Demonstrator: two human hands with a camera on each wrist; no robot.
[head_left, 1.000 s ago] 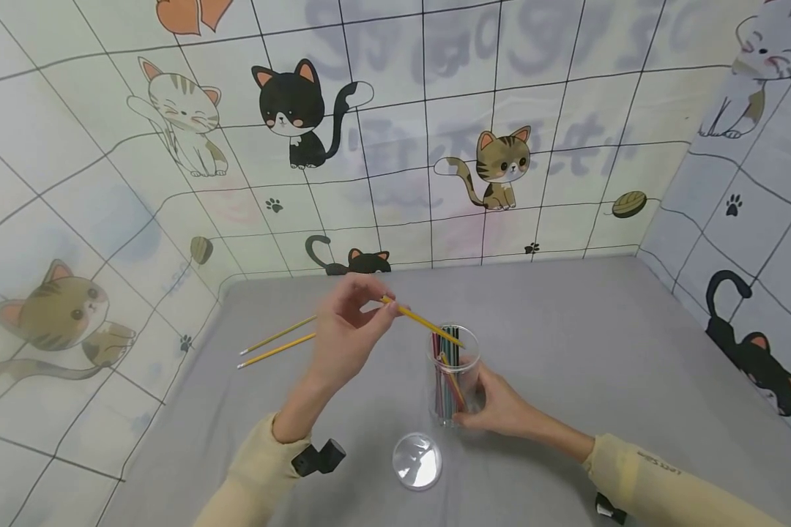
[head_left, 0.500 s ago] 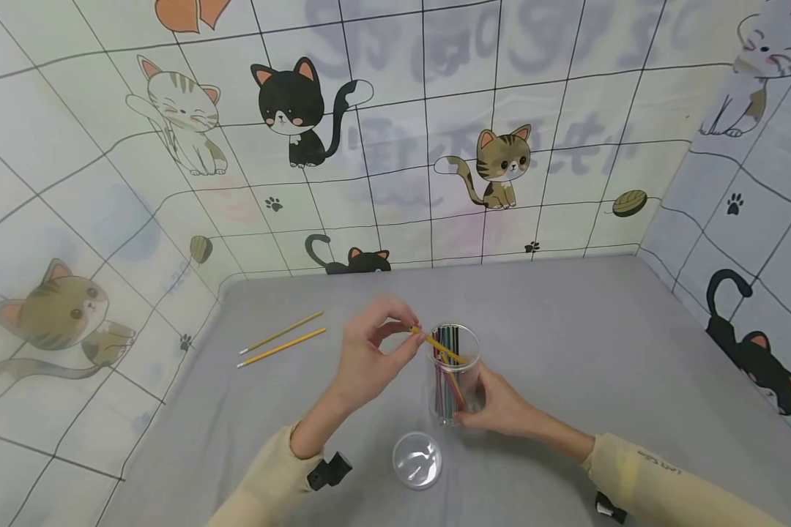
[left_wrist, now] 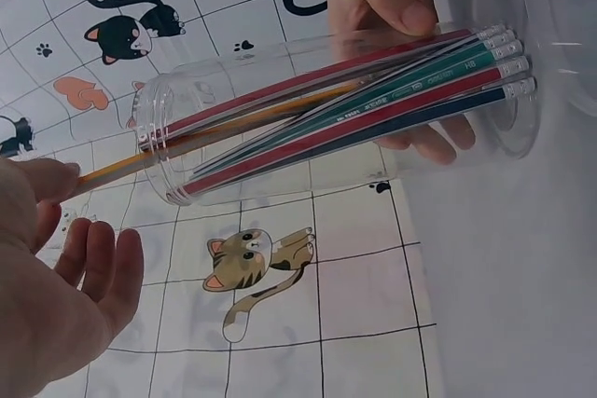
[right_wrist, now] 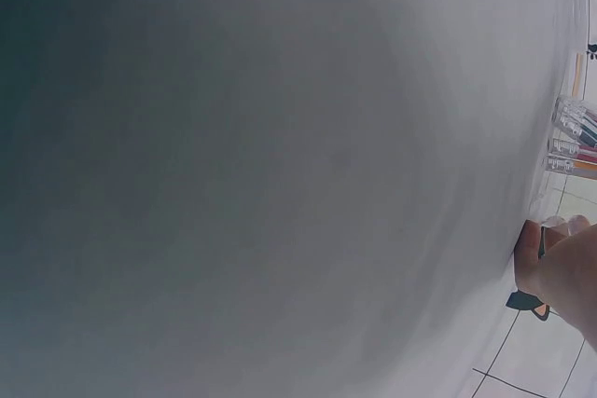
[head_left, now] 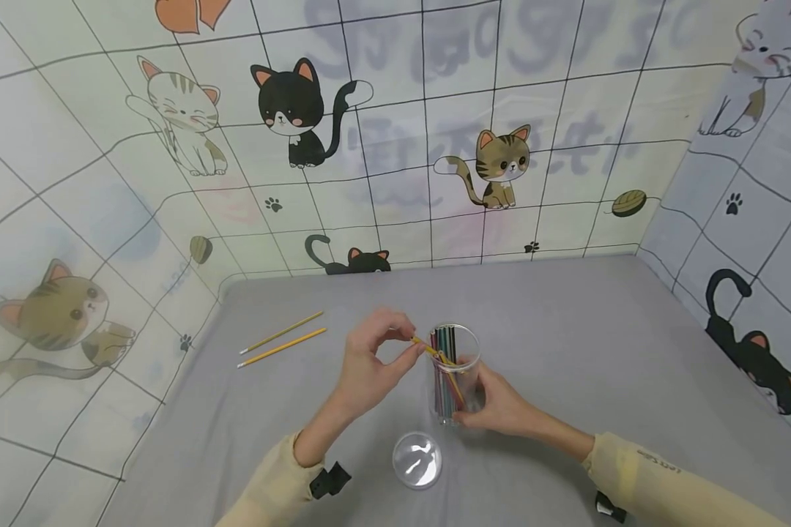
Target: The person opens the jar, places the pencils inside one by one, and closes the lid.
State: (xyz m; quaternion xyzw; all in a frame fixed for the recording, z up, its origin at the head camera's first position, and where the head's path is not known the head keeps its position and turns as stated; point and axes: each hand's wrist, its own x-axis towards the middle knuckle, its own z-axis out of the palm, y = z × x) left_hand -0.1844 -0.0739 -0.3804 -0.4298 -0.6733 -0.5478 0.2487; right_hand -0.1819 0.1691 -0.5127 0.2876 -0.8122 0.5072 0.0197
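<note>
Left hand point(head_left: 372, 366) pinches a yellow pencil point(head_left: 425, 346) between thumb and forefinger, its far end in at the mouth of a clear jar point(head_left: 473, 382). Right hand point(head_left: 504, 408) is wrapped round the jar low down, thumb on the near side. Jar stands upright on the grey cloth point(head_left: 567, 315), a bunch of coloured pencils point(left_wrist: 373, 109) inside.

Left wrist view gives more on the jar: red, green and dark blue pencils, pale eraser ends down at the base, small print on a green one, and the right hand's fingertips showing through the clear wall. The left hand's other fingers are loosely bent, clear of the jar. How deep the held pencil reaches is hard to tell among the rest.

Only the head view has the two loose yellow pencils point(head_left: 282, 348), side by side on the cloth over to the left, and the whole round clear lid point(head_left: 417, 461), lying flat near the jar on the person's side.

Right wrist view is mostly cloth; pencil ends and part of a hand squeeze in at the edge, grip unreadable from there. Cat-print sheet point(head_left: 395, 146) hangs behind.
</note>
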